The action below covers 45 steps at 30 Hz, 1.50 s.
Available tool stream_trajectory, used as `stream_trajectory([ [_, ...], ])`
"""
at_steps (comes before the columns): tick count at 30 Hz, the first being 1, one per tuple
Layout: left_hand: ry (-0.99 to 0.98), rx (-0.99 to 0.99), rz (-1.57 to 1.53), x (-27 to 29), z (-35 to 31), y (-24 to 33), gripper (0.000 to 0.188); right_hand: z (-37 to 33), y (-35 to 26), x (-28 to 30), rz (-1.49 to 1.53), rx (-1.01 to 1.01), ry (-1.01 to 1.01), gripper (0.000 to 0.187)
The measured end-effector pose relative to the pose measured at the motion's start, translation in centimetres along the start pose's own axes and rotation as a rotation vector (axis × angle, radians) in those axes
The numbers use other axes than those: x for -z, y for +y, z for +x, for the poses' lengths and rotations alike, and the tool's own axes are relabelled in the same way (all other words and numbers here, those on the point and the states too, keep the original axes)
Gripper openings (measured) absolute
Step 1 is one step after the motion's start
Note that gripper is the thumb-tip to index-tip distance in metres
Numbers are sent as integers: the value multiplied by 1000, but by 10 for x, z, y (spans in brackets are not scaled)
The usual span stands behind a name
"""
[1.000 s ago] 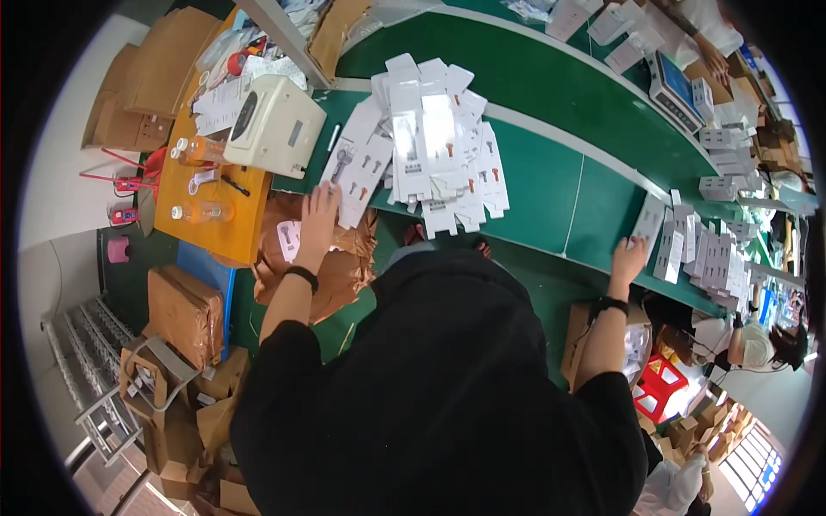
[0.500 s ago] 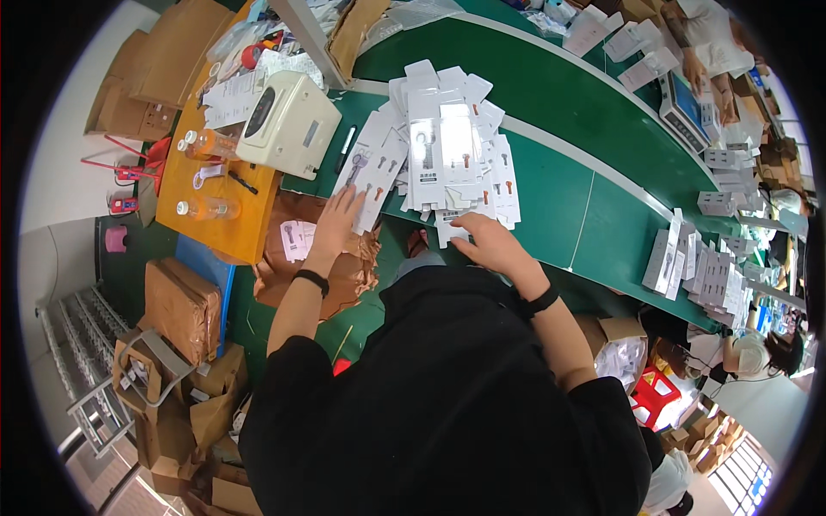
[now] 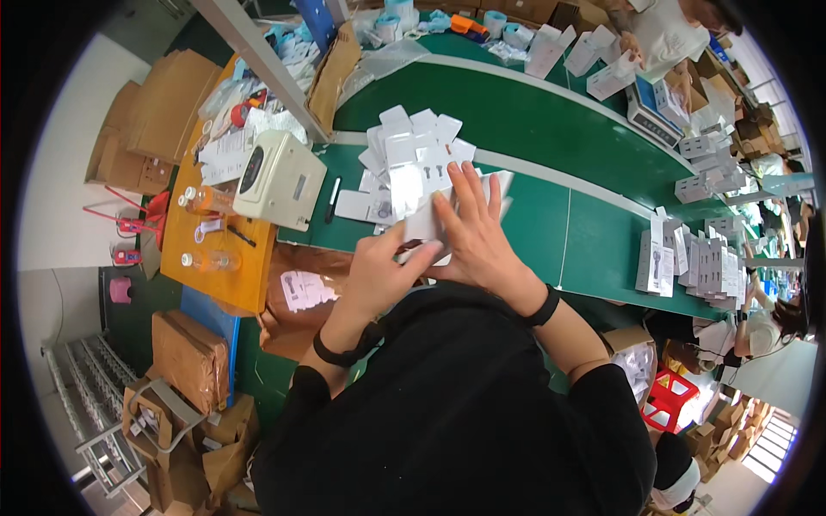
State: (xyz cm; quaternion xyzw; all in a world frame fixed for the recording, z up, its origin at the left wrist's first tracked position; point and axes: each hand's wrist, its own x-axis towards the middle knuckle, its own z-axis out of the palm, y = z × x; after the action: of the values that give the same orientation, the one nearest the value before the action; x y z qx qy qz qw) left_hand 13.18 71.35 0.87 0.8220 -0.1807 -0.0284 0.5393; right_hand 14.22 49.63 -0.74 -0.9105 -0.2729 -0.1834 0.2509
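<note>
In front of my body, at the near bench edge, a white folding carton (image 3: 422, 225) is tilted between my two hands. My left hand (image 3: 379, 273) has its fingers closed around the carton's near end. My right hand (image 3: 482, 236) lies against the carton's right side, its fingers stretched out and spread. Just beyond lies a loose pile of flat white cartons (image 3: 398, 155) with small product pictures, partly hidden by my hands. A black-and-white marker pen (image 3: 332, 199) rests left of the pile.
A cream machine (image 3: 280, 185) stands at the left beside an orange table (image 3: 245, 288) with bottles. Formed white boxes (image 3: 658, 265) stand at the right of the green bench (image 3: 594, 228). Across the bench, a person's hand (image 3: 632, 49) is near white boxes. Brown paper (image 3: 280, 322) lies below.
Both hands have come together over the near edge, now with a carton between them. My left hand left the cartons at left; those have been drawn toward the middle. The view has shifted slightly.
</note>
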Motion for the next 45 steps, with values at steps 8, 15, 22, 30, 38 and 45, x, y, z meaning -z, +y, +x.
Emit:
stream_trajectory([
  [8,-441,389,-394,-28,51,-25,51,-41,34,24,-10,-62,122,117],
  [15,-253,361,-127,-54,89,-10,64,-74,46,40,441,-417,271,92],
  [22,-447,-308,-616,-98,104,31,75,-64,27,76,932,-471,614,69],
  [30,-320,-212,-927,-141,89,61,53,-65,8,98,912,-705,716,46],
  [38,-352,-105,-709,-159,79,61,39,-81,25,75,812,-819,668,42],
  [45,-352,-150,-481,-164,81,47,35,-82,29,69,825,-889,676,41],
])
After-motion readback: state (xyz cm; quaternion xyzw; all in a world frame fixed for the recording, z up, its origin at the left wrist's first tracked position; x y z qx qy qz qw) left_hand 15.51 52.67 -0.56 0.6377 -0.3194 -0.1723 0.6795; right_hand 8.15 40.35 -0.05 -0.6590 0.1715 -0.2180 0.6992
